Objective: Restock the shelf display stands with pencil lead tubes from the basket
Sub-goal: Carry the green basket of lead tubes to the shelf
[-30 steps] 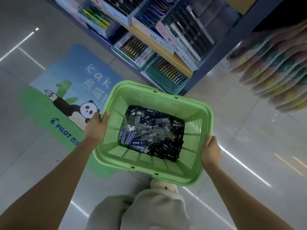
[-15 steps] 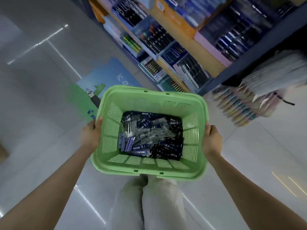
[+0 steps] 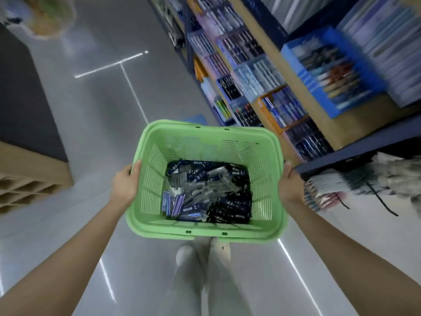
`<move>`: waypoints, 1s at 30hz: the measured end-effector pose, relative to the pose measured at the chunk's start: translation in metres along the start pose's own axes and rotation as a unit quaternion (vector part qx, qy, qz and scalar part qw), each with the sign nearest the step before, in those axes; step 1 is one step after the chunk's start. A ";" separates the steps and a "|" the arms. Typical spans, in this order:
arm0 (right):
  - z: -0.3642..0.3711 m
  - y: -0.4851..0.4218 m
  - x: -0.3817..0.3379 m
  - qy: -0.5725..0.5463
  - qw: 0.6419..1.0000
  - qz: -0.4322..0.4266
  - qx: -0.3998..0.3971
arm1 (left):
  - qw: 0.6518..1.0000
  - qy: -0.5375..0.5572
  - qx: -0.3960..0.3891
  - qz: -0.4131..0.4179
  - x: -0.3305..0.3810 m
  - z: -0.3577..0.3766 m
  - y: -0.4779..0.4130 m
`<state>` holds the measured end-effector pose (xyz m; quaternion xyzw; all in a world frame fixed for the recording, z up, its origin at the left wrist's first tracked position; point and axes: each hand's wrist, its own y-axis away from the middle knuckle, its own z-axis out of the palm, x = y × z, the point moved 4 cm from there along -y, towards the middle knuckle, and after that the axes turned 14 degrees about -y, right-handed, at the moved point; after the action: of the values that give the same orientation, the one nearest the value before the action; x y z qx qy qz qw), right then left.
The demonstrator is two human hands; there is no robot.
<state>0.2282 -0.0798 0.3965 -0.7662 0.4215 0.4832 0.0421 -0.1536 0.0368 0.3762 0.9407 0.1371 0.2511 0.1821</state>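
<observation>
Both hands on the green basket point(image 3: 206, 147), carried out in front of the body. Left hand point(image 3: 124, 187) grips the left rim, thumb over the top edge, fingers hidden under the lip. Right hand point(image 3: 290, 187) grips the right rim the same way. Pencil lead tubes point(image 3: 207, 192) lie in a loose pile on the basket floor, between the two hands: dark blue, black, clear and a few purple packs. Shelf display stands point(image 3: 262, 87) sit ahead and right of the right hand, motion-blurred, contents not readable. Cardboard boxes point(image 3: 29, 176) left of the left hand. Grey floor point(image 3: 91, 110) below.
</observation>
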 end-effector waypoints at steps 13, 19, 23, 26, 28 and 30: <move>0.065 -0.037 -0.202 0.061 0.985 -0.126 -0.097 | 0.986 0.083 0.119 -0.077 -0.001 -0.125 -0.037; 0.153 -0.072 -0.282 0.065 0.980 -0.142 -0.126 | 0.976 0.103 0.155 -0.115 -0.023 -0.180 -0.103; 0.207 -0.092 -0.332 0.065 0.976 -0.170 -0.123 | 0.975 0.101 0.163 -0.114 -0.026 -0.226 -0.158; 0.241 -0.112 -0.375 0.056 0.974 -0.179 -0.124 | 0.972 0.109 0.170 -0.120 -0.021 -0.260 -0.206; 0.262 -0.126 -0.403 0.048 0.974 -0.182 -0.127 | 0.971 0.111 0.172 -0.121 -0.014 -0.280 -0.239; 0.283 -0.144 -0.431 0.045 0.973 -0.189 -0.128 | 0.972 0.106 0.177 -0.112 -0.004 -0.298 -0.273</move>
<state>0.0509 0.4070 0.5319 -0.8521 0.2051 0.4813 0.0154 -0.3583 0.3616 0.5026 0.9048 0.3024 0.2989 0.0240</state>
